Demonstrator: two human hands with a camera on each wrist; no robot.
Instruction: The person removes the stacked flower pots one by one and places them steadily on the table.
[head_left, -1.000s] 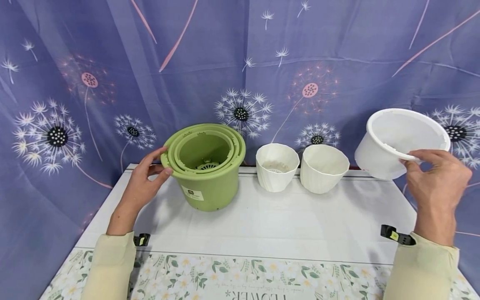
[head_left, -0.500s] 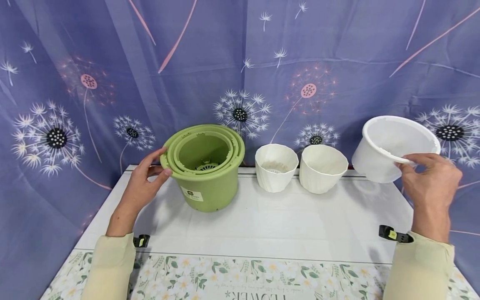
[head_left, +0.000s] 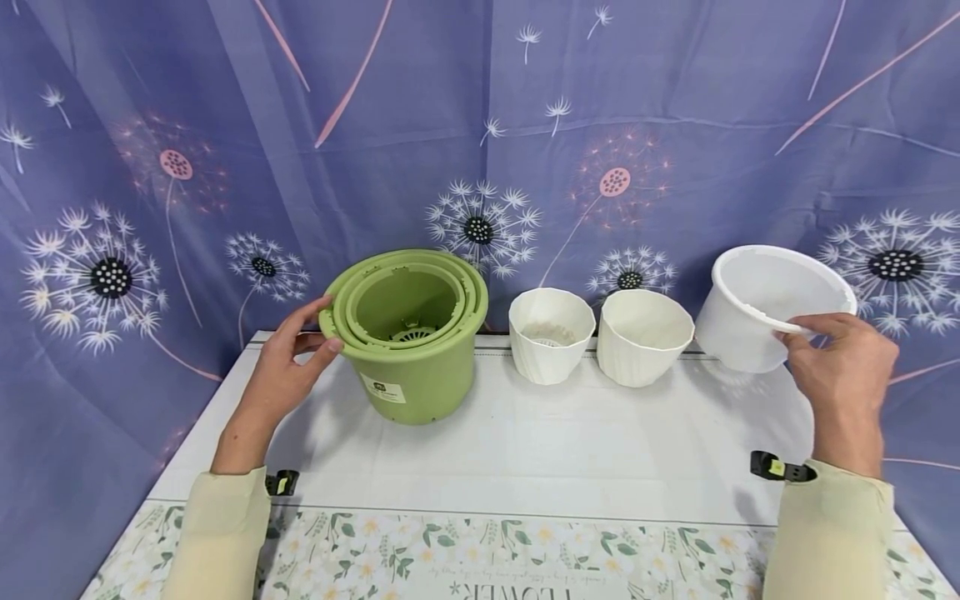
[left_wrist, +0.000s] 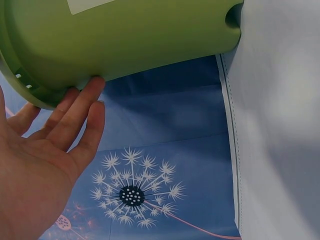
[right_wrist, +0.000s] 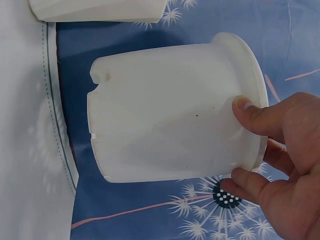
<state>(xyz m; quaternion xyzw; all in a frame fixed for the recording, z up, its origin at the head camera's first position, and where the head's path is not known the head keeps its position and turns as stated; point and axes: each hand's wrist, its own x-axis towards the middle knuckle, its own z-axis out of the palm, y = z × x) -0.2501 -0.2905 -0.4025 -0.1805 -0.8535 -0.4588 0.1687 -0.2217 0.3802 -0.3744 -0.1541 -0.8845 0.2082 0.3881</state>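
On the left in the head view, a green flower pot [head_left: 420,383] stands upright with smaller green pots [head_left: 408,304] nested inside. My left hand [head_left: 288,362] holds its rim at the left side; in the left wrist view several fingers [left_wrist: 67,117] lie under the rim against the wall. Over at the right, my right hand [head_left: 847,375] pinches the rim of a white flower pot [head_left: 742,333]. This pot hangs tilted, mouth upward, above the table's back right. In the right wrist view the thumb presses the pot's outer wall [right_wrist: 165,115] below the rim.
Two cream faceted pots [head_left: 551,354] [head_left: 645,354] stand side by side at the table's back edge, between the green and white pots. A white tabletop [head_left: 555,450] has a floral strip along its front. A blue dandelion-print curtain [head_left: 420,100] hangs close behind.
My right hand has moved left and slightly down with the white pot, bringing it nearer the right-hand cream pot. The left hand and the green pot stay in place.
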